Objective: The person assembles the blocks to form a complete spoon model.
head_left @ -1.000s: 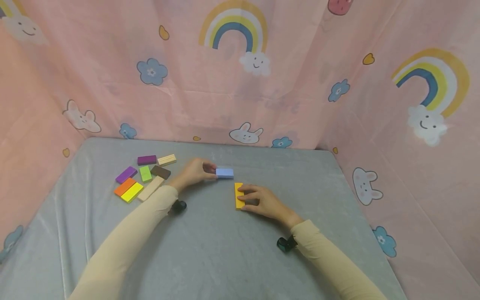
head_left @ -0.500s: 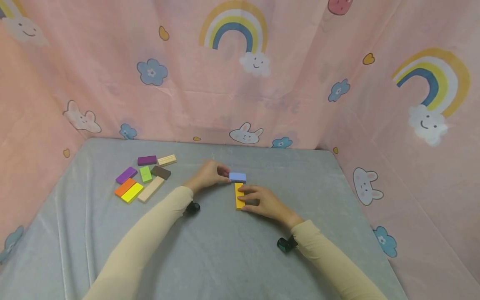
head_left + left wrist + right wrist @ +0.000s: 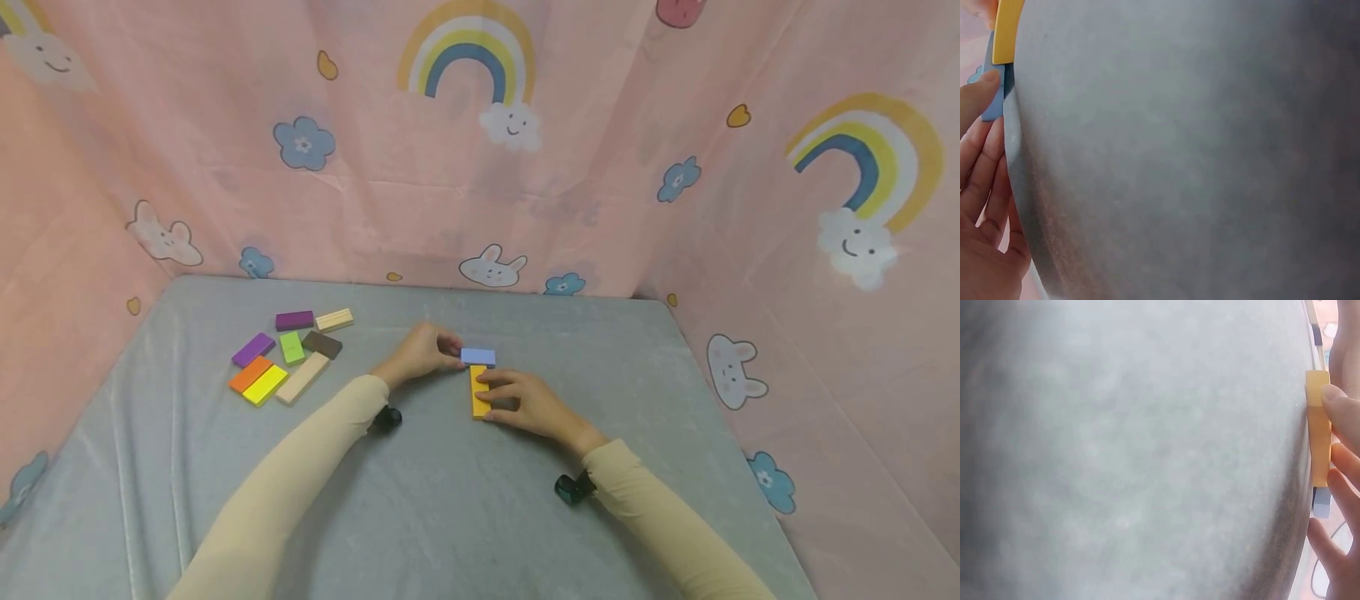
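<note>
In the head view my left hand [image 3: 422,350] pinches the left end of a light blue wooden block [image 3: 478,357], with the thumb on the near side. That block lies crosswise at the far end of an orange-yellow block [image 3: 477,409]. My right hand [image 3: 531,402] holds the orange-yellow block from the right, its thumb at the near end and fingers spread along the side. The left wrist view shows the thumb on the blue block [image 3: 994,106], right beside the yellow one [image 3: 1007,34]. In the right wrist view, thumb and fingers line the yellow block [image 3: 1319,440].
Several loose blocks lie at the table's left: dark purple [image 3: 294,320], ridged beige [image 3: 334,319], violet [image 3: 253,350], green [image 3: 292,348], brown [image 3: 322,345], orange [image 3: 251,375], yellow [image 3: 265,386] and plain wood [image 3: 303,379]. A grey cloth [image 3: 420,508] covers the table; pink patterned curtains [image 3: 585,200] surround it.
My left hand has carried the light blue block rightward and slightly nearer, up to the far end of the orange-yellow block. The right hand has stayed in place.
</note>
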A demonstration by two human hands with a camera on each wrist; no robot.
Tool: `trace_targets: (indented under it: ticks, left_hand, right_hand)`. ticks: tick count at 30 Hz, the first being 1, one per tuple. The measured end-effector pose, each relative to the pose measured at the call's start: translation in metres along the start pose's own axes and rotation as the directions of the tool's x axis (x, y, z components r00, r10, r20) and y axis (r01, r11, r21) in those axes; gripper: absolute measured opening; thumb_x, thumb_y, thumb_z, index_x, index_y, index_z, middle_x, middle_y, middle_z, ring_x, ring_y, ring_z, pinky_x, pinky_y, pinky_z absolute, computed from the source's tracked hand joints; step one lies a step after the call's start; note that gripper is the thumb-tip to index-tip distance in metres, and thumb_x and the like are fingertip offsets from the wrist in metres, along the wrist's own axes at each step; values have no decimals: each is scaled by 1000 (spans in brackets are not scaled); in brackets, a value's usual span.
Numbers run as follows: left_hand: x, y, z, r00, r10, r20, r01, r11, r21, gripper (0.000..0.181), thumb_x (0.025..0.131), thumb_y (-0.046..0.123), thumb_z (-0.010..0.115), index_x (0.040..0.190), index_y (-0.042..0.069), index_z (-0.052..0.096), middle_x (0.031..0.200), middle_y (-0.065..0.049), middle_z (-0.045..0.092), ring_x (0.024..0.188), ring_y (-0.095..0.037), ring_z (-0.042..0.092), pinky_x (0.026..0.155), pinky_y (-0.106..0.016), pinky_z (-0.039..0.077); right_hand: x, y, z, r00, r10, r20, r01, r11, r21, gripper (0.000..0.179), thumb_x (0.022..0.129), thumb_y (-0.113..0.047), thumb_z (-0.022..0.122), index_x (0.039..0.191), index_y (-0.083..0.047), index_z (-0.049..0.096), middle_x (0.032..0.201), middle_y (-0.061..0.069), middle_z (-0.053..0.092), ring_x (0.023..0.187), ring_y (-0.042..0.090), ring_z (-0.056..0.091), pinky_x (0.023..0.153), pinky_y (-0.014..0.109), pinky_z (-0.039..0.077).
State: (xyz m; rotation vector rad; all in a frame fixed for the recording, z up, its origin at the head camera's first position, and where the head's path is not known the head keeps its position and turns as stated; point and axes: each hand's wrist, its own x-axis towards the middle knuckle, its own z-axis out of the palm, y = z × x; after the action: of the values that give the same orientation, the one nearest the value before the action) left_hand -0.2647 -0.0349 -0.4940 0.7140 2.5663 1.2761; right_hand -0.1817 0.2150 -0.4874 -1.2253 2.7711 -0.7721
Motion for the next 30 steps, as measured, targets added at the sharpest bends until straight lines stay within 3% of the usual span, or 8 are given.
trace_targets:
  ticks: [30]
  left_hand:
    - [0, 1, 0, 999, 29, 27, -32, 992, 121, 36, 80, 26, 83, 109, 9, 73, 104, -5, 72, 100, -20, 64, 97, -40, 53]
  right_hand:
    - [1, 3, 3, 1000, 29, 2, -29, 1000, 12, 37, 85, -32, 77, 119, -17, 73, 138, 2, 62, 132, 25, 56, 110, 47, 46]
